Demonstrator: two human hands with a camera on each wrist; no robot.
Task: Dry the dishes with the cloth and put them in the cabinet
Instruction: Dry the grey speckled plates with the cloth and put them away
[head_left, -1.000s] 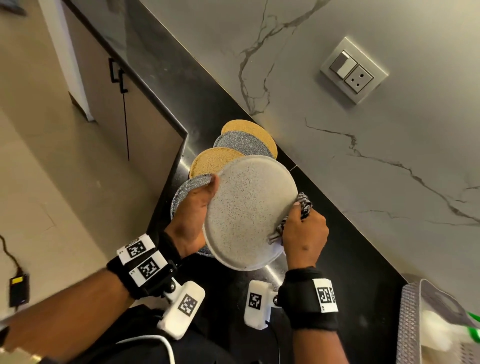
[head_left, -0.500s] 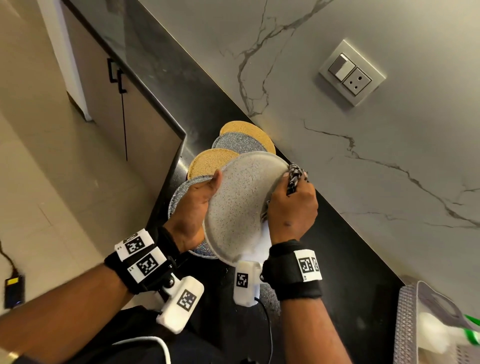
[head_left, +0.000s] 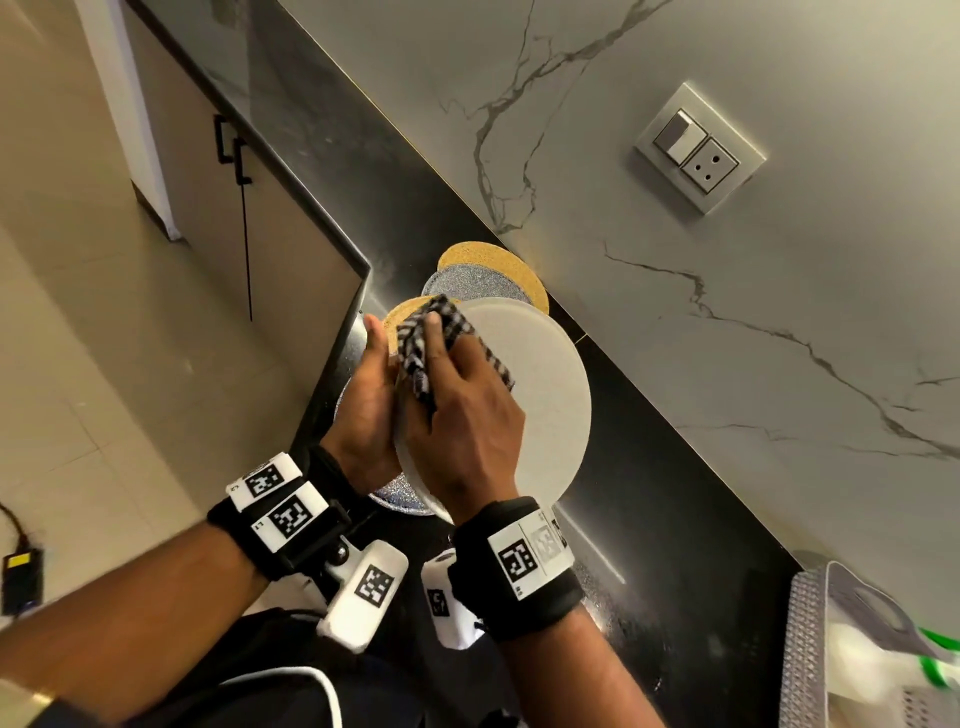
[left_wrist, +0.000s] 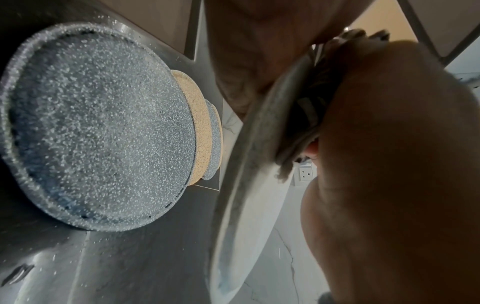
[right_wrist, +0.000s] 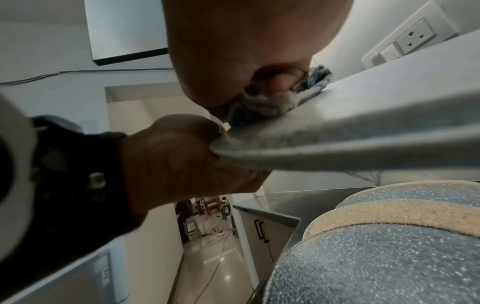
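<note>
Our right hand (head_left: 462, 415) has carried the cloth (head_left: 431, 343) across to the plate (head_left: 540, 395) edge beside our gripping left hand (head_left: 371, 400), fingers pressing it; drying continues.

No words, brands or numbers can be read — the wrist bands (head_left: 291, 512) carry only black-and-white square code markers (tiny characters beside them blur).

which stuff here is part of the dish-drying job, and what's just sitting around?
Job:
- grey plate, held by left hand
- checked cloth, pressed on it by right hand
- four plates on the counter
- cabinet

Lying about:
- wall socket
- grey basket
- black box on the floor
</note>
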